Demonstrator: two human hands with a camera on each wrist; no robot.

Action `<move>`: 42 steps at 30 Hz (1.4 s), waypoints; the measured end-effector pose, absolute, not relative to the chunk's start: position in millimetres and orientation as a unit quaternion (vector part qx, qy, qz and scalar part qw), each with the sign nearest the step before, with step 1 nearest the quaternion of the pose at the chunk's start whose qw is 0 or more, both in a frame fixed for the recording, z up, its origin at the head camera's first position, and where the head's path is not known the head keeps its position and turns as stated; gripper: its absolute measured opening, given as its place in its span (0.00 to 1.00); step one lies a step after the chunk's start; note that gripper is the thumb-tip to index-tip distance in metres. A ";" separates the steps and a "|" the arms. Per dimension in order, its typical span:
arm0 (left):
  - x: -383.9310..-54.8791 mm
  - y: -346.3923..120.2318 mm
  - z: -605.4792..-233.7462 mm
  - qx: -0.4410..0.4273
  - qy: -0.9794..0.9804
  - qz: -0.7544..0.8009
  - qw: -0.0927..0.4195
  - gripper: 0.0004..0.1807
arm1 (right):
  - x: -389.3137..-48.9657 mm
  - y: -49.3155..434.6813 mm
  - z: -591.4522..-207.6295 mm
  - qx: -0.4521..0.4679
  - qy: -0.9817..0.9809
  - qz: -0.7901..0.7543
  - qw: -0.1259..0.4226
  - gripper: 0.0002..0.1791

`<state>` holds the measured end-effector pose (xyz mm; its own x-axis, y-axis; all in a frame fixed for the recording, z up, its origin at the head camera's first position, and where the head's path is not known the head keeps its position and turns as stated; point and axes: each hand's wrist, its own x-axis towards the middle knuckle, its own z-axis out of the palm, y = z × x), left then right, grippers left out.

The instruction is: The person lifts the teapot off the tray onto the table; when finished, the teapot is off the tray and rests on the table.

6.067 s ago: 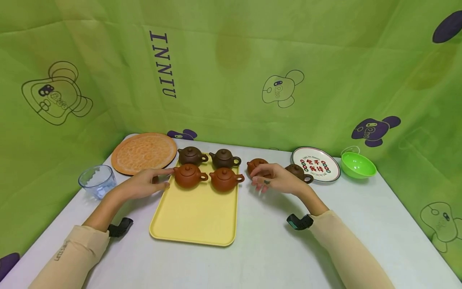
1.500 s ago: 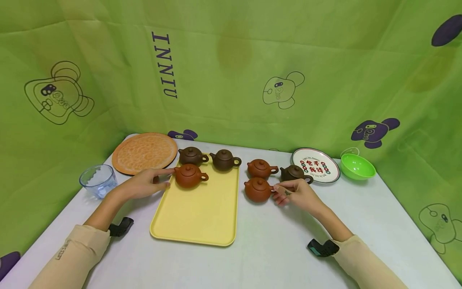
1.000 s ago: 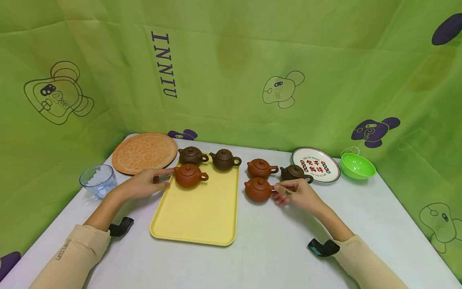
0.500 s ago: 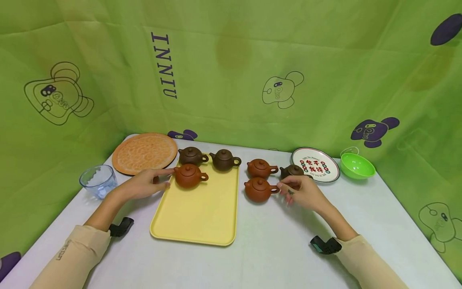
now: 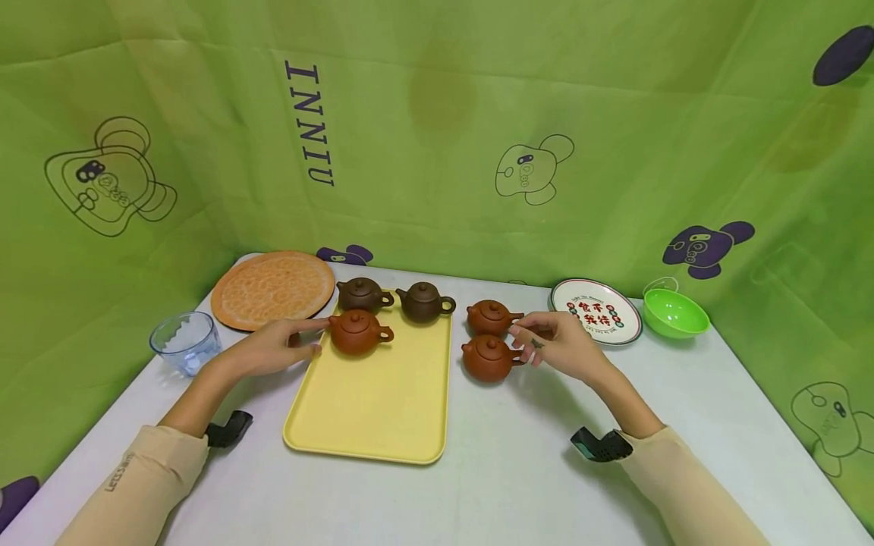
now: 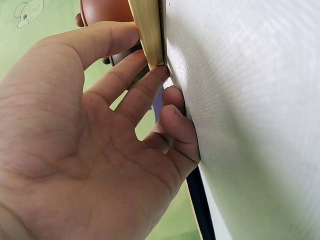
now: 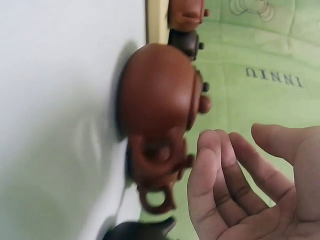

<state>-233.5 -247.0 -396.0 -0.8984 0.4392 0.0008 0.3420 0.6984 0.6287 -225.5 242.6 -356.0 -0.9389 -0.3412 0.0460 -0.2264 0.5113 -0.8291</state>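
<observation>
My left hand (image 5: 268, 350) rests at the left edge of the yellow tray (image 5: 369, 409); its thumb and fingertips touch the rim in the left wrist view. On the tray stand a reddish-brown teapot (image 5: 356, 334) and two dark brown teapots, one at back left (image 5: 360, 294) and another at back right (image 5: 422, 302). Right of the tray, two reddish-brown teapots sit one before the other, a front teapot (image 5: 488, 359) and a rear teapot (image 5: 488, 318). My right hand (image 5: 563, 350) hovers by their handles, fingers loosely bent and holding nothing. It hides a dark teapot (image 7: 135, 231) in the head view.
An oval plate (image 5: 601, 311) with red lettering and a green bowl (image 5: 676, 314) are at the back right. A round orange-brown mat (image 5: 273, 288) and a blue glass bowl (image 5: 184, 341) stand at the left. Green patterned cloth (image 5: 437, 152) walls the table.
The reddish-brown teapot from the tray's right side now stands on the table. My right hand has let go of its handle and moved back and slightly left. My left hand has stayed put.
</observation>
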 end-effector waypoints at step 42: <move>-235.8 -250.0 -399.3 0.206 0.922 0.319 0.080 0.31 | -254.5 69.6 -368.0 -0.232 0.874 -0.411 0.116 0.10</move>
